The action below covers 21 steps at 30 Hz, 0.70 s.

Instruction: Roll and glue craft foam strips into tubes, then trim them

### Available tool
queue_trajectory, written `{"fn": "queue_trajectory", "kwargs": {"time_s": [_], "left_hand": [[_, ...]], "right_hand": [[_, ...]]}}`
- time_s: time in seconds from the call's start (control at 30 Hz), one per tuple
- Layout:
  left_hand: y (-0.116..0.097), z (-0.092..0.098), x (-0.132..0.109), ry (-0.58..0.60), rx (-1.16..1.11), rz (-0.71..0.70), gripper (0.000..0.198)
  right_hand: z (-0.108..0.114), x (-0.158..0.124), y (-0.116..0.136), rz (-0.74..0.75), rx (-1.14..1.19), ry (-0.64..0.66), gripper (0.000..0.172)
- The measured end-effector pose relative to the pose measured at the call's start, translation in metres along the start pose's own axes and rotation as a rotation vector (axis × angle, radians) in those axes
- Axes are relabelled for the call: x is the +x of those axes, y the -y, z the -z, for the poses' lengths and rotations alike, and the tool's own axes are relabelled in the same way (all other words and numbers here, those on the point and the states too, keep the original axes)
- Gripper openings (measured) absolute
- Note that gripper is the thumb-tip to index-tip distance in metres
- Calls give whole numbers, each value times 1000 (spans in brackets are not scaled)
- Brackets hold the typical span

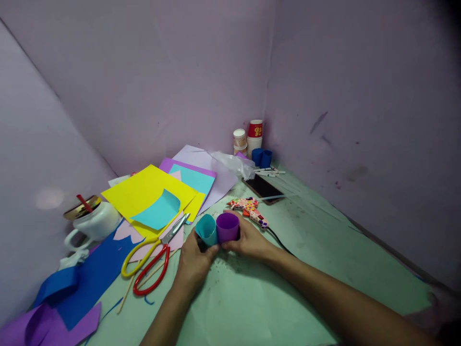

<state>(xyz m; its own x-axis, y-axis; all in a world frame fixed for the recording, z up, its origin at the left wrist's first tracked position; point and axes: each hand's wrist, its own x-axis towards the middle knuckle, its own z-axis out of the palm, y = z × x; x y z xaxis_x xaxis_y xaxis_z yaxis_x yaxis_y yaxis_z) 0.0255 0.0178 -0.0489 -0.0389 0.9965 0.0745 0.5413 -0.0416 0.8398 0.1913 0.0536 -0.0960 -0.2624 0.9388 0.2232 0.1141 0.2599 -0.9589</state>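
Note:
My left hand [196,262] is wrapped round a light blue paper tube [206,230], its open top facing up. A purple paper tube [227,228] stands upright against it, with my right hand [248,236] closed round its right side. The two tubes are side by side and touch. Their bottoms are partly hidden by my thumbs. Just beyond my right hand lies a flower-patterned hot glue gun [252,211] with a black cord. Scissors [160,254] with one yellow and one red handle lie left of my left hand.
Coloured paper sheets [126,190] cover the table's left and back. A white mug [96,221] stands at the left wall. Farther back are a phone [264,188], glue sticks [268,172], blue paper tubes [261,157], stacked paper cups [254,137] and a clear plastic bag [236,163].

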Motion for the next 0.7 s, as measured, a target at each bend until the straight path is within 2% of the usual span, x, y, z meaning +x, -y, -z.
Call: {"fn": "queue_trajectory", "kwargs": {"time_s": [0.2, 0.37, 0.47, 0.57, 0.63, 0.7], "left_hand": [[-1, 0, 0, -6, -66, 18, 35], [2, 11, 4, -17, -205, 53, 42], [4, 18, 5, 17, -328, 73, 50], [4, 19, 3, 45, -388, 103, 50], [4, 18, 2, 49, -387, 119, 51], [4, 16, 1, 48, -367, 129, 53]], "right_hand": [[2, 1, 3, -25, 62, -4, 80], [5, 2, 19, -260, 447, 22, 59], [5, -1, 32, -333, 567, 102, 43], [2, -3, 39, -496, 811, 180, 34], [0, -4, 41, -611, 945, 173, 30], [0, -5, 42, -663, 983, 149, 28]]}}
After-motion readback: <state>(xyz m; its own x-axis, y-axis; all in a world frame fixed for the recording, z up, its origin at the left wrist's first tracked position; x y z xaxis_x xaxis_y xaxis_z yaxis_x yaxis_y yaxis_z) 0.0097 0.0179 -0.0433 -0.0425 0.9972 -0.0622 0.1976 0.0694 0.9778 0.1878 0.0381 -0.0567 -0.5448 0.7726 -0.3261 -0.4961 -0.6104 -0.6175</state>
